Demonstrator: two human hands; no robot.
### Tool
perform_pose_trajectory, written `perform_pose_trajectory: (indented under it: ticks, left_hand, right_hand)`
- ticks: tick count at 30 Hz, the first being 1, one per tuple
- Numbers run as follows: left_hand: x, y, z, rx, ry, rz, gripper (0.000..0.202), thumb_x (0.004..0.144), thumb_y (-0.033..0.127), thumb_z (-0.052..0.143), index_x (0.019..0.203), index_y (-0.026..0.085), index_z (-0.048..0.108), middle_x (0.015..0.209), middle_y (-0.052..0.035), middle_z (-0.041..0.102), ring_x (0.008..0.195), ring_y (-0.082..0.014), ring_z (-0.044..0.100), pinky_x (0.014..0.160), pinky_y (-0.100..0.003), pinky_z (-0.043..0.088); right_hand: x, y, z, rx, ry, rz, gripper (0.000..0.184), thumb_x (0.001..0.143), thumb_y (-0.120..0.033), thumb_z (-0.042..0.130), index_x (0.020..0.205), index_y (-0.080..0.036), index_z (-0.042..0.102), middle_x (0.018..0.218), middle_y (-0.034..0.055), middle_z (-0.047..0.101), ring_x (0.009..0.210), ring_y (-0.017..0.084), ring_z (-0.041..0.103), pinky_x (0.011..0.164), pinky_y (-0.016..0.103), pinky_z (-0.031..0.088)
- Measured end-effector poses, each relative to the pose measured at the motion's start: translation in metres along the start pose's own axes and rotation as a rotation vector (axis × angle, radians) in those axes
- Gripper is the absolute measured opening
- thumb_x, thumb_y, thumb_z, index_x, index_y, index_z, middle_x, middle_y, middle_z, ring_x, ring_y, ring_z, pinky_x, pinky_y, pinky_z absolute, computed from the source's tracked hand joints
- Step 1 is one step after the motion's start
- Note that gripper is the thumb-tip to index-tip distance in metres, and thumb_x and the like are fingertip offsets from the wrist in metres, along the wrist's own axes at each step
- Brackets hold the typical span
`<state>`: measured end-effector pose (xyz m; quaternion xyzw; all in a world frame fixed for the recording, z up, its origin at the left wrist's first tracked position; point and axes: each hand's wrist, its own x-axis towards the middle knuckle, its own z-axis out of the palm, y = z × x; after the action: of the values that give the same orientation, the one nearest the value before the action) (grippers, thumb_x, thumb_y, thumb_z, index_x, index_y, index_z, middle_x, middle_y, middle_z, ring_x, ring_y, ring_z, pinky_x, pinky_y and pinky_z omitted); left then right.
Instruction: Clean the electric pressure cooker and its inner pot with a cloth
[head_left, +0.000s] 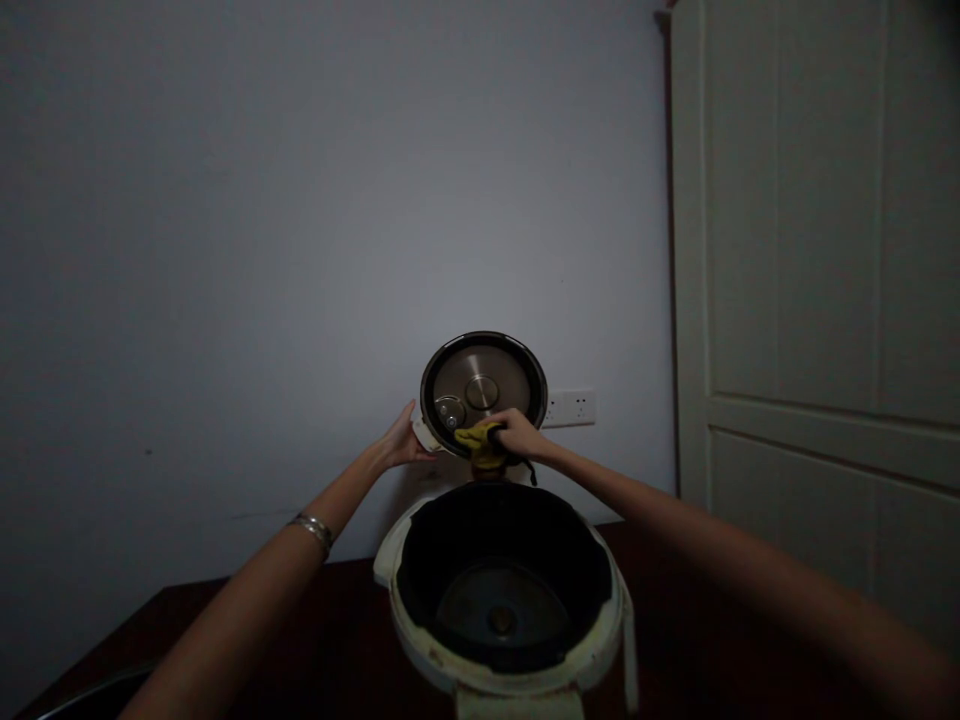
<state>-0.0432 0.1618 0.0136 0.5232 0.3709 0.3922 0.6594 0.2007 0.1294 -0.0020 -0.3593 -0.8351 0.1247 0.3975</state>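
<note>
An electric pressure cooker (pixel 442 655) with a white rim stands in front of me, its inside dark and a round heating plate (pixel 504 590) showing at the bottom. Its round lid (pixel 482 372) is tipped up behind it, the metal inner side facing me. At the lid's lower left edge, my left hand (pixel 405 440) grips the white side tab. My right hand (pixel 516 434) is closed round a yellow cloth (pixel 484 442) at the lid's lower rim. Whether the cloth presses on the rim or the hinge below is hard to tell in the dim light.
A dark red table (pixel 337 620) bears the cooker. Close behind is a pale wall (pixel 300 250) with a white socket plate (pixel 577 407). A white cupboard door (pixel 810 250) stands at the right. At the lower left, a curved metal rim (pixel 90 690) shows partly.
</note>
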Motion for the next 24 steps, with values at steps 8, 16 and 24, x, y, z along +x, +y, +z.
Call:
perform_pose_trajectory:
  ticks: [8,16,24]
  left_hand:
    - [0.002,-0.005,0.006,-0.072,0.117,0.053,0.060,0.085,0.063,0.025,0.106,0.017,0.059,0.078,-0.0097,0.066,0.067,-0.0248,0.063,0.056,-0.038,0.053]
    - [0.003,-0.015,0.006,-0.030,0.158,0.127,0.063,0.087,0.061,0.017,0.114,0.017,0.054,0.081,-0.0079,0.066,0.070,-0.0223,0.065,0.062,-0.038,0.053]
    - [0.001,-0.022,0.011,-0.015,0.181,0.169,0.058,0.086,0.058,0.025,0.113,0.017,0.056,0.084,-0.0092,0.067,0.068,-0.0226,0.064,0.057,-0.036,0.052]
  right_hand:
    - [0.000,0.003,0.041,-0.166,-0.409,-0.022,0.036,0.065,-0.004,0.046,0.088,-0.011,0.073,0.064,-0.0021,0.063,0.061,0.009,0.056,0.058,0.016,0.041]
    - [-0.008,0.018,0.026,-0.222,-0.323,0.069,0.021,0.071,-0.009,0.045,0.070,-0.009,0.066,0.056,-0.0017,0.052,0.054,0.009,0.045,0.053,0.019,0.034]
    - [-0.050,0.030,-0.025,-0.205,-0.294,0.123,0.015,0.063,-0.006,0.041,0.056,-0.014,0.051,0.058,-0.0025,0.048,0.059,0.010,0.044,0.057,0.020,0.034]
